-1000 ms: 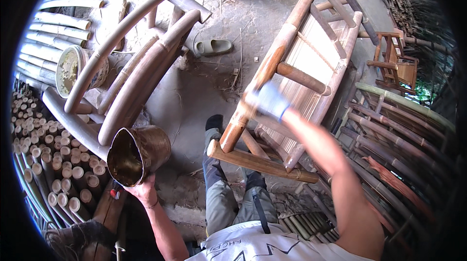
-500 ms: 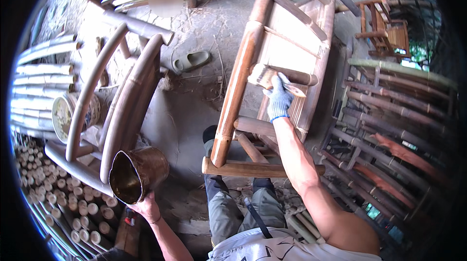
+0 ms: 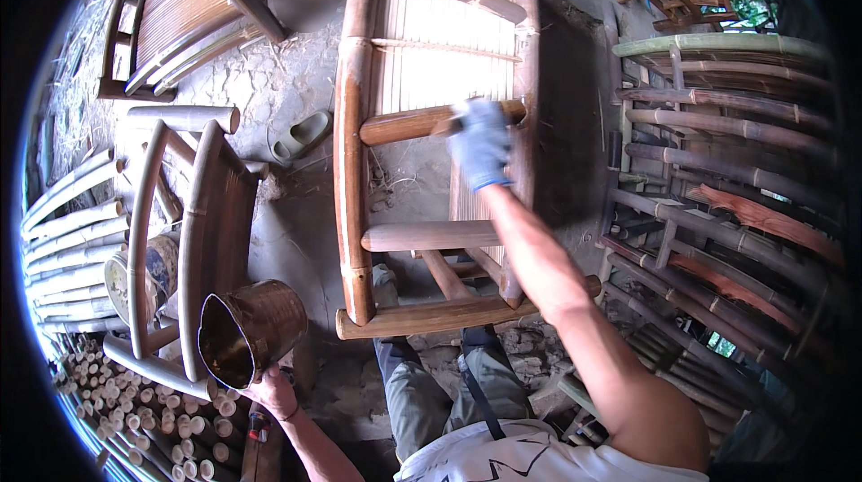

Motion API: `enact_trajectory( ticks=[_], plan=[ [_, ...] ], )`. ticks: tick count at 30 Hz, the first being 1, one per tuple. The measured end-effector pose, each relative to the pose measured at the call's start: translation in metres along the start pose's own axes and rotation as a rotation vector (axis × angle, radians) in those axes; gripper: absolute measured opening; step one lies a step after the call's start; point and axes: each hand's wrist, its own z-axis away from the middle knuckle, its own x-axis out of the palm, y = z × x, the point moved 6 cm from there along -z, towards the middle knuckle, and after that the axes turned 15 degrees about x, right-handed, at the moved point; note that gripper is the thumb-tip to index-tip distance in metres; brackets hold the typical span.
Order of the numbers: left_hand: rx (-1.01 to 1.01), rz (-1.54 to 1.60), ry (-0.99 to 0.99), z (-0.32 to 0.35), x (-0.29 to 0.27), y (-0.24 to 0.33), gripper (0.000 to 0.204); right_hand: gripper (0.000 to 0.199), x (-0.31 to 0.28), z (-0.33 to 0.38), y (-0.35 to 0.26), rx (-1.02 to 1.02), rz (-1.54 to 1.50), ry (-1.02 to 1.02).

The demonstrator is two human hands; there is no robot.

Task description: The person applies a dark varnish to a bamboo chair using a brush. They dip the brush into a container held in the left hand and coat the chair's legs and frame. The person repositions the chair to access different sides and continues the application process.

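Note:
My left hand (image 3: 269, 390), bare, is closed round the lower side of a brown metal can (image 3: 274, 316). The can is tilted, its mouth facing left, with dark glossy liquid inside. My right hand (image 3: 482, 145), in a grey-blue knit glove, is closed on a flat paintbrush (image 3: 445, 127), mostly hidden and blurred. The brush meets a wet-looking brown crosspiece (image 3: 404, 126) of a bamboo chair (image 3: 353, 186) standing before me. The chair's left rail is glossy on its lower length, while the nearer crosspiece (image 3: 431, 235) looks dull and pale.
A second bamboo chair (image 3: 193, 240) stands at left, by a stained bucket (image 3: 162, 271). Cut bamboo poles (image 3: 171, 419) are stacked at lower left. Dark bamboo frames (image 3: 727, 168) line the right side. A green clog (image 3: 303, 136) lies on the floor.
The view has shifted, so the chair appears further left. My right hand has swept the brush rightward along the crosspiece, which has turned from dull grey to glossy brown. The left hand still holds the can.

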Motion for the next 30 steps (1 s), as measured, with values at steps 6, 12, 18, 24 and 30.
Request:
enact_trajectory(
  ticks=[6, 12, 18, 24, 30],
  plan=[
    [0.264, -0.169, 0.086, -0.009, -0.010, 0.046, 0.038, 0.033, 0.001, -0.050, 0.002, 0.387, -0.223, -0.175],
    [0.151, 0.009, 0.103, 0.007, -0.013, 0.045, 0.039, 0.029, -0.070, -0.116, 0.004, 0.132, 0.356, -0.129],
    [-0.131, 0.494, 0.211, 0.013, -0.021, 0.054, 0.035, 0.027, 0.010, 0.022, -0.138, -0.291, 0.076, -0.340],
    [-0.259, 0.901, 0.403, 0.022, -0.024, 0.061, 0.093, 0.018, 0.001, 0.080, -0.154, -0.630, -0.467, -0.421],
    [-0.378, 0.924, 0.472, 0.064, -0.021, 0.051, 0.099, 0.021, -0.001, 0.207, -0.077, -1.385, -0.239, -0.743]
  ],
)
